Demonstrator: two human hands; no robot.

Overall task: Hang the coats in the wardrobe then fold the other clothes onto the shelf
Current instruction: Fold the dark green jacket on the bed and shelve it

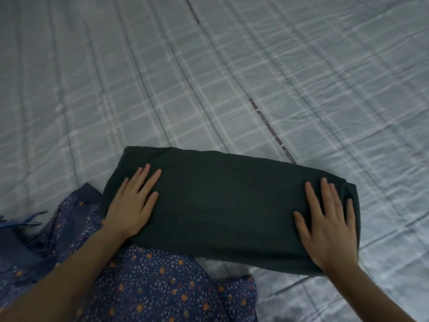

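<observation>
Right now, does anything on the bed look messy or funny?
Mostly tidy: both hands, left and right, lie flat on the folded dark garment. Only the blue floral garment beside it lies crumpled, partly under the folded one's near edge.

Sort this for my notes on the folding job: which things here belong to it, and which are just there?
In the job: dark folded garment; left hand; right hand; floral garment.
Just there: checked bedspread.

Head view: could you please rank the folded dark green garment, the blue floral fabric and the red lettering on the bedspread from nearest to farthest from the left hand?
1. Folded dark green garment, under the left hand.
2. Blue floral fabric, just below-left.
3. Red lettering, up-right on the bedspread.
</observation>
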